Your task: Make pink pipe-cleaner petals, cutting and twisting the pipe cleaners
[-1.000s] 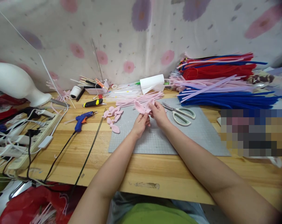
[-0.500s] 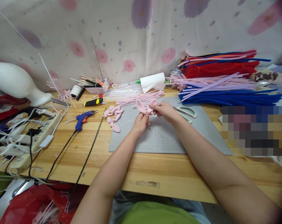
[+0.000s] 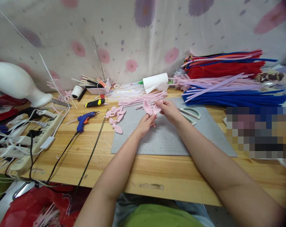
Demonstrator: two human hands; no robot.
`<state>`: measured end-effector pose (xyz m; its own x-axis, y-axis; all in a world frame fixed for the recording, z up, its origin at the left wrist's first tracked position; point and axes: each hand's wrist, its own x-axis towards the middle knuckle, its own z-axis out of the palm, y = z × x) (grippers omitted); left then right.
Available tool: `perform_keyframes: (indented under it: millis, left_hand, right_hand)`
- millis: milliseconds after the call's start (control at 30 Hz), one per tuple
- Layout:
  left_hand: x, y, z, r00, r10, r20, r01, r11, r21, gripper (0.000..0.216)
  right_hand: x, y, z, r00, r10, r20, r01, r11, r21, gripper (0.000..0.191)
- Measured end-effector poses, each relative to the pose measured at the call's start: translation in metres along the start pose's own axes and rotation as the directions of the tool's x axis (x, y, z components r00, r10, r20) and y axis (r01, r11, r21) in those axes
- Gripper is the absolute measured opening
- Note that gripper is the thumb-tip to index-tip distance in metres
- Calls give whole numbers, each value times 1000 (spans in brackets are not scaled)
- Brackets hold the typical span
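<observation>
Above the grey cutting mat (image 3: pixel 162 138), both hands hold one pink pipe-cleaner piece (image 3: pixel 149 107) bent into two petal-like loops. My left hand (image 3: pixel 146 122) pinches it from below at the base. My right hand (image 3: pixel 169 110) grips the right loop with closed fingers. Several finished pink looped pieces (image 3: pixel 116 118) lie just left of the mat. A bundle of straight pink pipe cleaners (image 3: pixel 143 98) lies behind the hands.
Scissors (image 3: pixel 190 113) lie on the mat, partly behind my right wrist. A blue glue gun (image 3: pixel 82 120), a utility knife (image 3: pixel 94 103), a power strip (image 3: pixel 31 138) and a white foam head (image 3: pixel 15 83) sit left. Stacked coloured pipe cleaners (image 3: pixel 228 80) fill the back right.
My right hand has shifted slightly right along the right loop, and the pink piece now sits a little further right and is tilted. My left hand keeps its pinch.
</observation>
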<state>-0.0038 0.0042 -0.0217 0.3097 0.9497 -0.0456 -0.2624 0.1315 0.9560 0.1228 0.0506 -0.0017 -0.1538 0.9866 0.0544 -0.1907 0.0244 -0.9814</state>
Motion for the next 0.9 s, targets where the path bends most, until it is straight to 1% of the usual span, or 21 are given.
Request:
perform_keyframes:
  millis: [167, 267, 367, 433, 533, 600, 667, 800, 900]
  left_hand:
    - [-1, 1, 1, 1000, -4, 6, 4, 1000, 5, 28]
    - [-1, 0, 0, 999, 30, -11, -30, 1000, -1, 29]
    - [-3, -2, -2, 996, 74, -48, -74, 997, -4, 29]
    - [-4, -3, -2, 995, 77, -66, -77, 997, 5, 30]
    - [-5, -2, -4, 996, 68, -62, -67, 998, 7, 31]
    - [-5, -1, -5, 996, 71, -46, -71, 997, 4, 31]
    - [-4, 0, -6, 997, 73, -26, -73, 997, -4, 31]
    - [-1, 0, -8, 1000, 30, -3, -30, 999, -38, 30]
    - [0, 1, -9, 1000, 8, 17, -7, 999, -54, 28]
  right_hand:
    - [2, 6, 1, 1000, -6, -28, 8, 998, 60, 41]
    - [1, 3, 3, 999, 33, 41, -35, 997, 68, 44]
    - [-2, 1, 4, 993, 89, 84, -90, 996, 13, 46]
    - [-4, 1, 6, 993, 100, 55, -97, 993, -66, 48]
    - [-5, 3, 8, 998, 67, 7, -65, 987, -148, 48]
    - [-5, 3, 8, 998, 59, -3, -59, 986, -154, 49]
    - [-4, 3, 8, 997, 78, 0, -77, 987, -140, 49]
    - [-3, 0, 8, 992, 118, 35, -114, 988, -102, 49]
    - [-2, 1, 10, 996, 80, 35, -72, 981, -179, 50]
